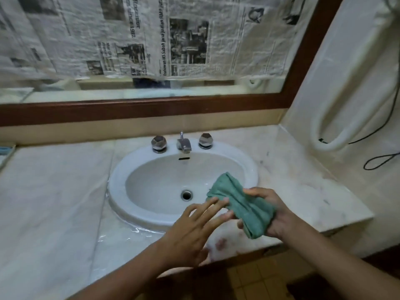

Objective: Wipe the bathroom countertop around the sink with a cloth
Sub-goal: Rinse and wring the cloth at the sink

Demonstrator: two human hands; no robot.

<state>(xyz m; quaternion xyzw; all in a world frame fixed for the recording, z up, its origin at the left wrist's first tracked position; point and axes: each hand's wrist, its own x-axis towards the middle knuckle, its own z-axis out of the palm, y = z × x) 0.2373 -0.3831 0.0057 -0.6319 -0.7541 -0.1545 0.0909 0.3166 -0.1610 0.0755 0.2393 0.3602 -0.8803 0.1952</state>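
Note:
A green cloth [242,204] is bunched up in my right hand [275,215], held above the front right rim of the white oval sink [121,191]. My left hand [194,232] hovers beside it with fingers spread, its fingertips touching the cloth's left end. The pale marble countertop [54,202] runs around the sink. A wet, glossy patch lies on it at the sink's front left edge, and a reddish stain [220,242] shows near the front edge below my hands.
A chrome tap [184,145] with two faceted knobs [159,144] [206,140] stands behind the basin. A wood-framed mirror [303,61] covered with newspaper hangs above. A white hose [337,135] and black cable [381,161] hang on the right wall.

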